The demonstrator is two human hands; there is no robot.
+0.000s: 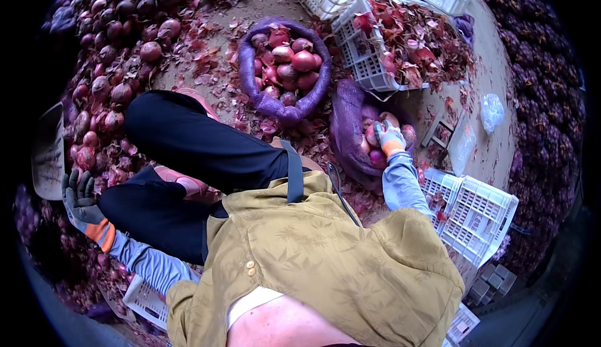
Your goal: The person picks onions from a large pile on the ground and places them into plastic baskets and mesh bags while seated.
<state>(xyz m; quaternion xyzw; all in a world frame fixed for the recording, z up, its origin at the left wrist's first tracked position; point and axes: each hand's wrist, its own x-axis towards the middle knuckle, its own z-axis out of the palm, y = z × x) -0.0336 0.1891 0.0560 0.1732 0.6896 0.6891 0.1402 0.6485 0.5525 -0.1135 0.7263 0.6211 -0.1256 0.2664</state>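
Observation:
My left hand [80, 204], in a grey glove with an orange cuff, is palm up with its fingers apart and nothing in it. It is beside the red onion heap [100, 121] and next to my bent knee. My right hand [390, 138], gloved the same way, reaches into a purple mesh bag [346, 118] on my right. Its fingers curl against a red onion [372, 136], and its palm is hidden. More onions lie around it in the bag. Ahead, a second purple mesh bag [287, 114] stands with its rim rolled down, filled with red onions [287, 71].
A white crate [366, 59] heaped with loose onion skins [426, 40] stands beyond the right-hand bag. More white crates [479, 212] are at the right. Stacked purple bags [532, 96] line the far right. A clear plastic bag [491, 112] and scattered skins lie on the floor.

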